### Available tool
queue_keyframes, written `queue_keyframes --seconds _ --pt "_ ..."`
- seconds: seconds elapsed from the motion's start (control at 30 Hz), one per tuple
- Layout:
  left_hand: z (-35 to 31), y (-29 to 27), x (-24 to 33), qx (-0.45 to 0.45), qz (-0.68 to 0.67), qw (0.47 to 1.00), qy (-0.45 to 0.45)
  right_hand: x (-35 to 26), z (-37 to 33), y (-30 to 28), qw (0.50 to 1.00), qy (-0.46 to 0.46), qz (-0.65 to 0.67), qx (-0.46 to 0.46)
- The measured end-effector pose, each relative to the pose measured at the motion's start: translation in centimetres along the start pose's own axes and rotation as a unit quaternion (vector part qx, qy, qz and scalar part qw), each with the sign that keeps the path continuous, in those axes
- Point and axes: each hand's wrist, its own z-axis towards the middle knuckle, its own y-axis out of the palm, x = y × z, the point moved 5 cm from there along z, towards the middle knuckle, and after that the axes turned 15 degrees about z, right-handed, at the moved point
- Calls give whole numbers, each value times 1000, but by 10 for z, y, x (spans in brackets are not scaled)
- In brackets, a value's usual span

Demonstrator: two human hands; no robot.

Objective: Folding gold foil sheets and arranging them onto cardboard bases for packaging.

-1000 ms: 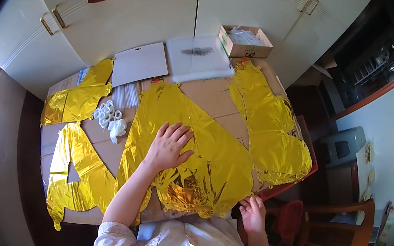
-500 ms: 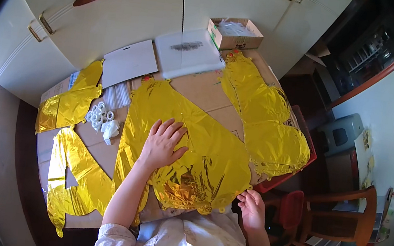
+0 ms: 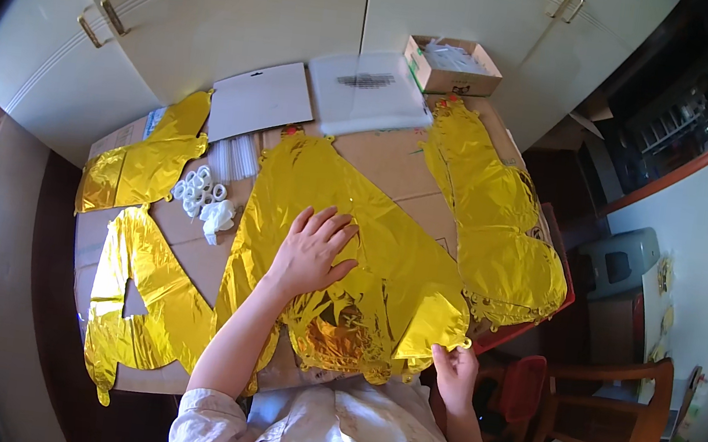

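A large flat gold foil balloon, uninflated and wrinkled, lies across the middle of the cardboard-covered table. My left hand rests on it palm down, fingers spread. At its near right corner, my right hand pinches the edge of the foil, and that corner is raised and bent over. More flat gold foil balloons lie around it: one with a triangular cut-out at the near left, one at the far left, and a long one on the right.
White rings of ribbon or tape and a crumpled white piece lie left of centre, near clear straws. Behind are a white card, a clear plastic packet and a cardboard box. A wooden chair stands at right.
My right hand has taken the near right corner of the middle balloon and raised it, bending the foil over. The left hand stays flat on the foil. The whole view has shifted slightly.
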Motion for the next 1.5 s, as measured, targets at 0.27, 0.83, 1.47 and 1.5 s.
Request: queue_keyframes --seconds 0.27,0.83,1.47,1.5 --pt "-4 1 -2 5 4 1000 -4 -71 -4 43 877 -337 -341 -21" --pt "-6 2 -3 17 -9 1000 -8 -66 -10 127 889 -251 -118 -364" --pt "-6 1 -4 15 -4 1000 -7 -40 19 99 779 -291 -392 -394" --pt "-6 1 -4 15 -5 1000 -7 -39 19 101 776 -294 -391 -397"
